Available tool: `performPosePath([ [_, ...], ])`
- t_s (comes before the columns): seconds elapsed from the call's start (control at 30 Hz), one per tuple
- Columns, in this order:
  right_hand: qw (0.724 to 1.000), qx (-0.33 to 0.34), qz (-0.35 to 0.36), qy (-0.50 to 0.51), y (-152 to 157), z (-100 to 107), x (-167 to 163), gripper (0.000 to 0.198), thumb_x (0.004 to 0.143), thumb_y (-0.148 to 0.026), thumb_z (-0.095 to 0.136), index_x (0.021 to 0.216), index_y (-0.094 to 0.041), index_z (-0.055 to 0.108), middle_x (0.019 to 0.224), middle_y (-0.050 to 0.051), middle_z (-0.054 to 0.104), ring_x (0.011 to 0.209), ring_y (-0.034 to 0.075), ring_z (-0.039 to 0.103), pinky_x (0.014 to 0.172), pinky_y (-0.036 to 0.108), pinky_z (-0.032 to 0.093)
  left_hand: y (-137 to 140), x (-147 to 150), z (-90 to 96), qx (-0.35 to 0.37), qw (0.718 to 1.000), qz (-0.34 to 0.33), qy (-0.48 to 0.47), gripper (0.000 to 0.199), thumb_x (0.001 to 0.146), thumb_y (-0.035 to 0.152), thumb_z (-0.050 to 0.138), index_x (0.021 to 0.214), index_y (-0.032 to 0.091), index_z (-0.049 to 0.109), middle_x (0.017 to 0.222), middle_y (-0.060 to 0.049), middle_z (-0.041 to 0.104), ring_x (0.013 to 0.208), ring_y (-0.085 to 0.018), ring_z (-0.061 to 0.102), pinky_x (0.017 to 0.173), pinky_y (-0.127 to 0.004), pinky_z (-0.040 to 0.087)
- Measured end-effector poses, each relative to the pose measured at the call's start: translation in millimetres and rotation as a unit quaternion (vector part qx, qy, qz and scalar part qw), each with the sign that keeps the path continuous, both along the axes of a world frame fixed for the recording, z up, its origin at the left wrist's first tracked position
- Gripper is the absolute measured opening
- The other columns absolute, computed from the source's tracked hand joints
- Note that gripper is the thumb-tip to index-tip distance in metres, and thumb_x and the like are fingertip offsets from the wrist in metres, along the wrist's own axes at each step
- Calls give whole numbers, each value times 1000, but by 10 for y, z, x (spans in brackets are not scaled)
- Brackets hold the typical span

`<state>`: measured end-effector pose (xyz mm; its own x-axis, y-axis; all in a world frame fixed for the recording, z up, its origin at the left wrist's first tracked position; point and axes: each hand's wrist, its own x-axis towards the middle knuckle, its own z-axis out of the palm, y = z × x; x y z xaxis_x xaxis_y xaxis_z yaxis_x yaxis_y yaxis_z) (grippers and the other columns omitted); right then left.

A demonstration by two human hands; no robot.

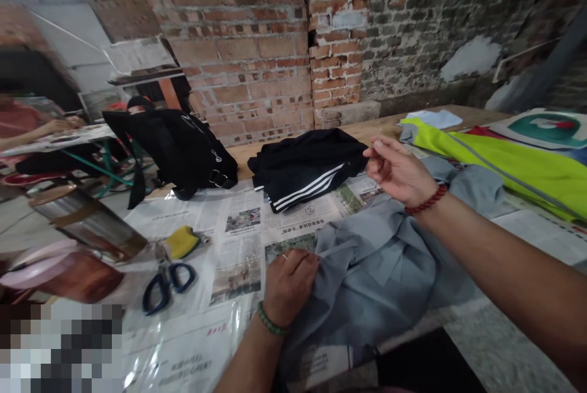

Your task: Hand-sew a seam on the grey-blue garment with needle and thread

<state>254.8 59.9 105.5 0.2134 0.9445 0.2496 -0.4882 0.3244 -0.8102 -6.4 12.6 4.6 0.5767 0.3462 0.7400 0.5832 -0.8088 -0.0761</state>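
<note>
A crumpled piece of grey cloth (385, 271) lies across the newspaper-covered table in front of me. My left hand (291, 280), with a green bead bracelet at the wrist, rests at the cloth's left edge, its fingers closed on the fabric. Above the cloth, my right hand (401, 170) is raised, wearing a red bead bracelet. Thumb and forefinger are pinched together there; whatever they hold is too fine to make out. Folded black clothing (302, 161) with white stripes lies just beyond both hands.
Dark-handled scissors (167, 272) and a yellow item (182, 241) lie left, near a metal flask (89, 222) and pink-lidded container (73, 271). A black backpack (183, 148) stands behind. Yellow-green cloth (499, 164) and an iron (545, 129) are right. Another person (27, 124) sits far left.
</note>
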Motion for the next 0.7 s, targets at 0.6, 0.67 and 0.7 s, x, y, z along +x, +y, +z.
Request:
performPosePath([
  [0.6,701,289,-27,-651,-487,-840,-575,26,85,-12,40,91,-21,63,83,5,58,76,15,55,66,25,47,-31,17,30,-30,999,-17,0,6,80,17,56,82,19,61,71,-1,63,61,-13,57,54,-27,41],
  [0.67,690,291,-22,-662,-482,-832,-566,27,85,-12,39,91,-21,64,85,5,58,76,15,55,67,25,47,-31,20,29,-28,999,-17,3,6,80,17,56,82,19,61,71,-1,63,61,-13,56,54,-27,41],
  [0.7,682,292,-21,-670,-477,-831,-560,27,84,-11,39,91,-21,63,86,6,58,77,15,55,67,25,47,-31,20,29,-28,999,-16,4,6,80,18,56,82,19,61,71,-1,63,60,-13,56,54,-27,41],
])
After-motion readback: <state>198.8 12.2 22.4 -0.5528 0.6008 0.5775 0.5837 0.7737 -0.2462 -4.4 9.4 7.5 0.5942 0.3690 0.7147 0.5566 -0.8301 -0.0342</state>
